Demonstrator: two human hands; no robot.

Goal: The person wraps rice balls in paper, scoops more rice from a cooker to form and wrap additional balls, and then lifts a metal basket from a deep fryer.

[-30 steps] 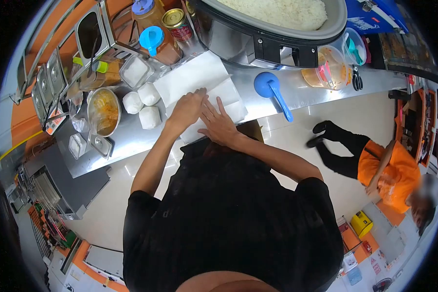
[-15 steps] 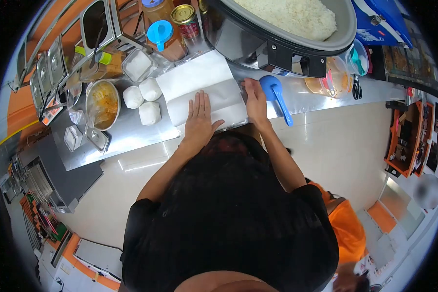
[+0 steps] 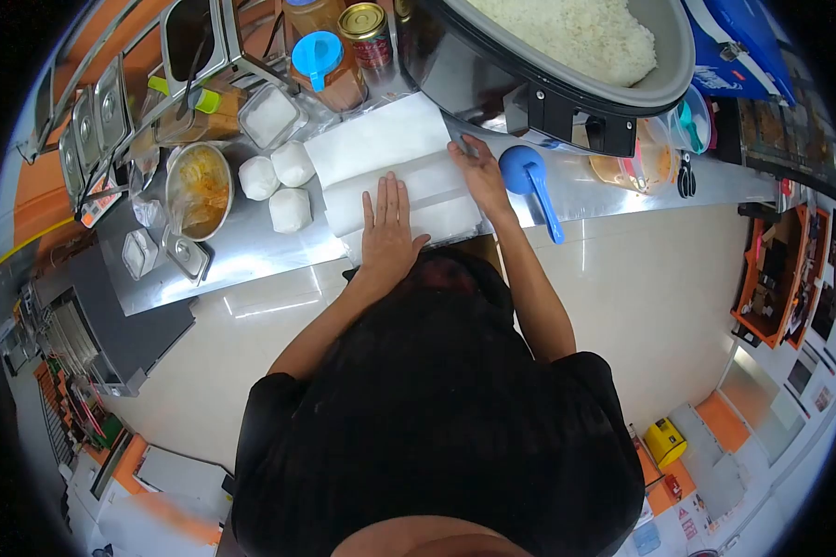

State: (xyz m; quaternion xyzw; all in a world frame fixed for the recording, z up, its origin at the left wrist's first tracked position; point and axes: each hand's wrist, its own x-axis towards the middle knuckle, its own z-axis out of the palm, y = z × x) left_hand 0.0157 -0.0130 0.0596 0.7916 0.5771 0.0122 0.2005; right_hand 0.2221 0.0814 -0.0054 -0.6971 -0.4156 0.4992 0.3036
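Observation:
White paper sheets [image 3: 372, 139] lie in a creased stack on the steel counter before me. My left hand [image 3: 389, 227] rests flat on the lower part of the paper, fingers stretched out. At the paper's right edge is my right hand [image 3: 480, 176], its fingers bent and apart, with the fingertips near the upper sheet; nothing shows held in it. Three white wrapped bundles [image 3: 291, 211] sit left of the paper. A blue rice paddle [image 3: 535, 186] lies to the right of my right hand.
A large cooker [image 3: 520, 97] of white rice stands at the back. Left are a bowl of yellow-orange food [image 3: 198, 193], a small white-filled container [image 3: 270, 115] and jars [image 3: 366, 37]. Black scissors [image 3: 686, 176] and tubs [image 3: 636, 162] lie right. The counter's front edge is near my body.
My right hand has moved slightly up and left along the paper's edge, its fingers more spread. The paper's folds have shifted. The person in orange at the lower right is out of view.

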